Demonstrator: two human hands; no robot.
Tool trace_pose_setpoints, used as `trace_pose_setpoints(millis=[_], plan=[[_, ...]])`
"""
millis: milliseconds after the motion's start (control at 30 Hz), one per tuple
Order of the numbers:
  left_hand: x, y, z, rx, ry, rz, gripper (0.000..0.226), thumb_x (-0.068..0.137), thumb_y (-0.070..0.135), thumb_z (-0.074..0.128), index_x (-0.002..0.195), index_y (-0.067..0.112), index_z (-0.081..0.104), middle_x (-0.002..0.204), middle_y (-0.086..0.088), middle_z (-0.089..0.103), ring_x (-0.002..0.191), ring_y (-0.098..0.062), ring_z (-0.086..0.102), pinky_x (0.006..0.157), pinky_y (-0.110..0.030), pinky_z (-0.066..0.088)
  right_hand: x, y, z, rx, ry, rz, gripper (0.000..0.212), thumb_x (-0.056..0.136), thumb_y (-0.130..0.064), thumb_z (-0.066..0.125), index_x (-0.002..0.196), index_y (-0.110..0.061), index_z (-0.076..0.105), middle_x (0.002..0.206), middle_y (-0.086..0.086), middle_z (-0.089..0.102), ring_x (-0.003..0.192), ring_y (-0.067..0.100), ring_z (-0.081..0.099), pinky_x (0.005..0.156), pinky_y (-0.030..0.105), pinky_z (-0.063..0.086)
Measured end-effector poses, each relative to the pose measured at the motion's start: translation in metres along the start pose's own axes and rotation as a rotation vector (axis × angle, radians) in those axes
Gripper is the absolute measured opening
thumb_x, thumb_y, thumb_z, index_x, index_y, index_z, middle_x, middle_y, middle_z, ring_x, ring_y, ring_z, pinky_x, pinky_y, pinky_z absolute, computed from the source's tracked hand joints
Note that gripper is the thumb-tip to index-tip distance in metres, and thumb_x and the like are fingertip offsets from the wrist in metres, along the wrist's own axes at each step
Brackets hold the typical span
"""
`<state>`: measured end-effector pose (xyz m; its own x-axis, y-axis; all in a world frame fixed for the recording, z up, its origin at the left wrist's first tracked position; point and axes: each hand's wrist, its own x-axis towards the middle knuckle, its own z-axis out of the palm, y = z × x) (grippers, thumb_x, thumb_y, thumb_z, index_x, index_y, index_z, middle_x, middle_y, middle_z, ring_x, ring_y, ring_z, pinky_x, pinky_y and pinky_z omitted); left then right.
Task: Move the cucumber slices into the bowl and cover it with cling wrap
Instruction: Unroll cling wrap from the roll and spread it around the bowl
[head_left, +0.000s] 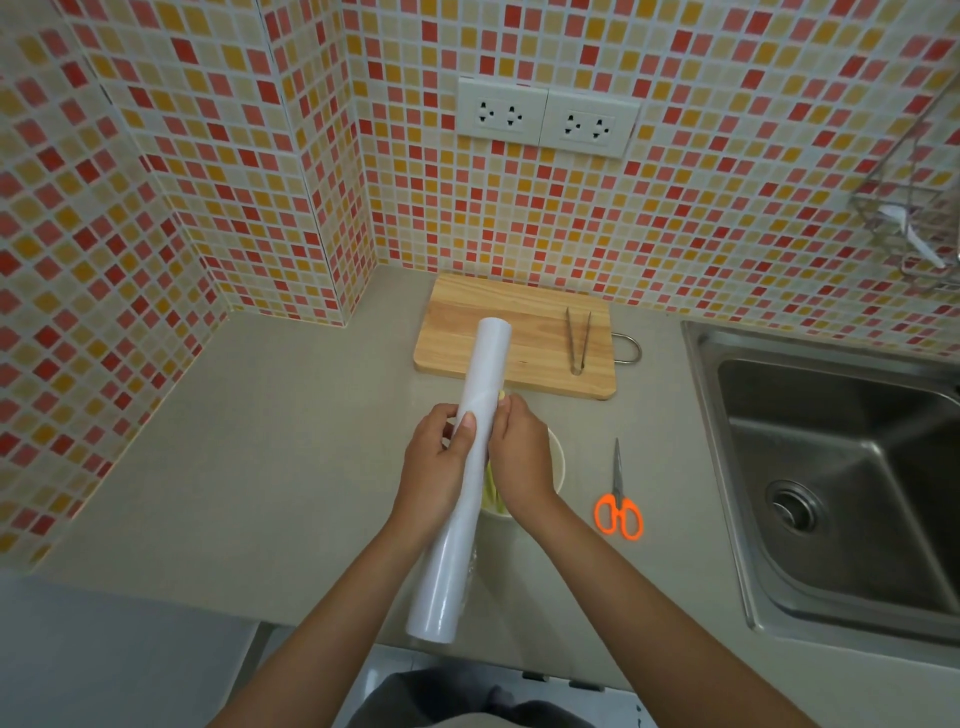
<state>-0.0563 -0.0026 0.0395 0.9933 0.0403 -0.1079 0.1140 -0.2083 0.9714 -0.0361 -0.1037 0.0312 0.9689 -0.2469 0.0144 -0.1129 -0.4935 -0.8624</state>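
A long white roll of cling wrap (470, 467) is held above the counter, pointing away from me. My left hand (434, 465) grips it from the left, thumb on top. My right hand (519, 457) holds its right side, fingers curled against the roll. Beneath both hands stands a white bowl (557, 457), mostly hidden. Pale green cucumber slices (491, 493) show inside it between the roll and my right wrist.
A wooden cutting board (524, 322) lies behind the bowl with metal tongs (577, 338) on its right part. Orange-handled scissors (618, 499) lie right of the bowl. A steel sink (841, 467) fills the right side. Tiled walls close off the back and left.
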Motion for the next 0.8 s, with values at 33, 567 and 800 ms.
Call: trace_pose_setpoints(millis=[33, 567, 800], plan=[[0.0, 0.0, 0.0, -0.002, 0.003, -0.007, 0.018, 0.097, 0.036, 0.046, 0.102, 0.024, 0.059, 0.091, 0.002, 0.063, 0.083, -0.016, 0.061, 0.07, -0.024, 0.048, 0.001, 0.0, 0.0, -0.003, -0.013, -0.002, 0.033, 0.101, -0.024, 0.03, 0.072, -0.015, 0.042, 0.061, -0.006, 0.048, 0.055, 0.007, 0.045, 0.051, 0.028, 0.033], [-0.002, -0.001, -0.005, 0.014, -0.036, 0.016, 0.019, 0.097, 0.036, 0.047, 0.106, 0.024, 0.058, 0.093, 0.007, 0.061, 0.078, -0.01, 0.056, 0.068, -0.022, 0.043, 0.022, -0.01, -0.004, 0.228, 0.053, 0.126, 0.032, 0.098, -0.015, 0.033, 0.066, -0.016, 0.035, 0.063, -0.001, 0.043, 0.061, 0.016, 0.039, 0.062, 0.032, 0.032], [-0.004, -0.002, -0.009, -0.066, -0.027, -0.043, 0.016, 0.098, 0.033, 0.045, 0.101, 0.028, 0.06, 0.092, 0.006, 0.064, 0.079, -0.008, 0.057, 0.067, -0.017, 0.043, 0.029, -0.005, -0.009, 0.13, -0.022, 0.042, 0.028, 0.095, -0.009, 0.035, 0.068, -0.01, 0.04, 0.067, 0.009, 0.047, 0.064, 0.021, 0.042, 0.058, 0.031, 0.034]])
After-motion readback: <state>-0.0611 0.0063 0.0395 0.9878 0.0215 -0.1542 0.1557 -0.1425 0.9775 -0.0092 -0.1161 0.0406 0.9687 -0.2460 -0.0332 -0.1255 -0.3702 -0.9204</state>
